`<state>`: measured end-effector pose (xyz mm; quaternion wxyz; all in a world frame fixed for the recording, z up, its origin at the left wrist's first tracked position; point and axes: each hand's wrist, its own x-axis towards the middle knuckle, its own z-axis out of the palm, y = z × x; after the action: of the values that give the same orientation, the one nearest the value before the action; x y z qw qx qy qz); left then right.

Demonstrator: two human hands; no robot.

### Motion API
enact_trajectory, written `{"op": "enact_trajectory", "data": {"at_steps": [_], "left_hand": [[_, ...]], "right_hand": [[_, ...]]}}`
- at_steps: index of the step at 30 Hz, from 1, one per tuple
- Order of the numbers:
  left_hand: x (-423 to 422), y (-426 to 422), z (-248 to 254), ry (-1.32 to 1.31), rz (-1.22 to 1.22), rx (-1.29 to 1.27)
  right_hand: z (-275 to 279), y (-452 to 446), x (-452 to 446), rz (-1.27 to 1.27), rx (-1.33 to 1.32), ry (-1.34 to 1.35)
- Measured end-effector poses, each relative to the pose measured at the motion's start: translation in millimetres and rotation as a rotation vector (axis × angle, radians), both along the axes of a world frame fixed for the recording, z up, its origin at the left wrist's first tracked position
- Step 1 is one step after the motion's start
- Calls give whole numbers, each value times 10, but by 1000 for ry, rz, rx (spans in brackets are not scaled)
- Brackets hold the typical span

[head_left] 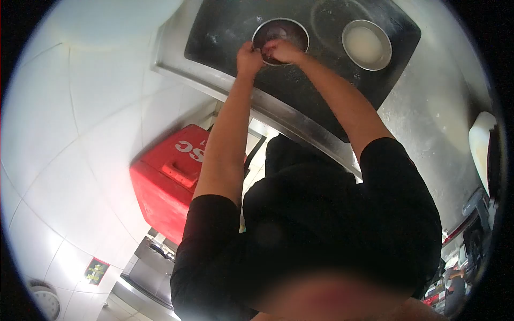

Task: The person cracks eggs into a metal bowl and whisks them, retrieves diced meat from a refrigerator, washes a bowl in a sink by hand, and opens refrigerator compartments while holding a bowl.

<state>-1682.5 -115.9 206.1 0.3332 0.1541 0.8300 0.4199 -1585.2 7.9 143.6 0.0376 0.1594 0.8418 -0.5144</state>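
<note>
1. Nearest the camera is my own black shirt (316, 235), with both arms stretched out over the front edge of the metal counter (423, 139).
2. My left hand (250, 59) is bent round the near-left rim of the metal bowl (305, 32) and seems to grip it; the fingertips are too small to make out. I judge this grip steadies the bowl.
3. My right hand (281, 51) reaches over the near rim, fingers bunched inside, close to my left. I cannot tell whether they pinch anything. The bowl's inside looks dark reddish, but I can't name its contents.
4. So the bowl lies right at my hands, on the dark mat (219, 29), which probably stops it sliding.
5. A second bowl (383, 60), with something pale in it, rests on the mat to my right, apart from both hands, likely set there within reach.
</note>
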Motion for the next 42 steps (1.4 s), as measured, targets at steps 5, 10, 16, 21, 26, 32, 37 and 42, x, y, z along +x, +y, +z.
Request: {"op": "enact_trajectory", "data": {"at_steps": [5,10,16,21,26,32,37,42], "left_hand": [[-51,-84,32,458,-123,-127],[5,-77,327,607,-92,-168],[-131,-230,570,623,1,-234],[15,-253,472,558,16,-203],[304,-185,626,411,-91,-174],[851,-818,1141,388,-10,219],[1585,-2517,1077,178,113,291],[2998,-4501,1169,-12,512,365]], "right_hand": [[110,7,-6,169,8,-6],[225,-284,222,377,-38,-155],[-450,-116,1313,-717,-284,-533],[647,-304,707,-931,-923,-56],[75,-214,405,-866,-1052,-213],[-1076,3,1440,-904,-1629,-452],[-643,296,1945,-978,-1066,-730],[1297,-437,1824,-720,309,-425]]}}
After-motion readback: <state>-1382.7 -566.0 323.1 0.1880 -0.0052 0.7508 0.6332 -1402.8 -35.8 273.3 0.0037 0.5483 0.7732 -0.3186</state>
